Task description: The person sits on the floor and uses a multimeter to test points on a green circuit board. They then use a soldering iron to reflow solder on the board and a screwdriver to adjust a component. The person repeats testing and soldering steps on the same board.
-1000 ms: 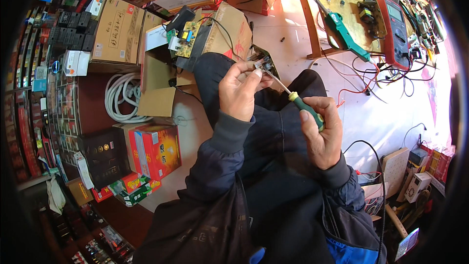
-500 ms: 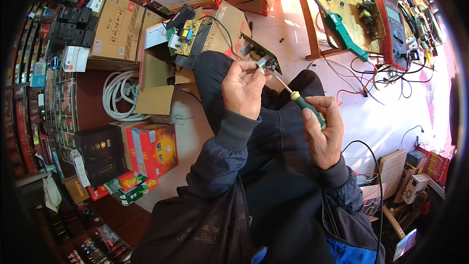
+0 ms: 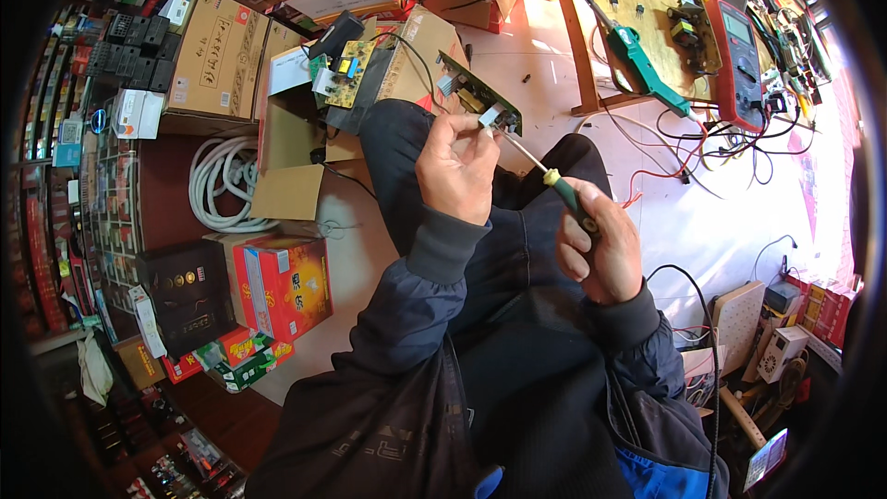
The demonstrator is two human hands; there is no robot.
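Note:
My left hand [image 3: 459, 166] is closed around the near end of a circuit board [image 3: 469, 86], just above my knees. The board is tilted, with a silvery metal piece [image 3: 489, 117] at my fingertips. In my right hand [image 3: 602, 245] is a screwdriver [image 3: 565, 189] with a dark green handle and a yellowish collar. Its thin shaft points up and left, and the tip reaches the board's end beside my left fingers. Whether the tip sits in a screw is too small to tell.
On the right stands a wooden stool [image 3: 575, 46] carrying a red multimeter [image 3: 736, 60] and a green soldering tool [image 3: 642, 65], with loose wires trailing around. At left are cardboard boxes [image 3: 214, 55], a yellow circuit board [image 3: 347, 74], a coiled white hose [image 3: 220, 187] and a red box [image 3: 294, 286].
The board in my left hand has turned, showing more of its face. My right hand has shifted slightly down and left, its fingers curled further around the screwdriver handle.

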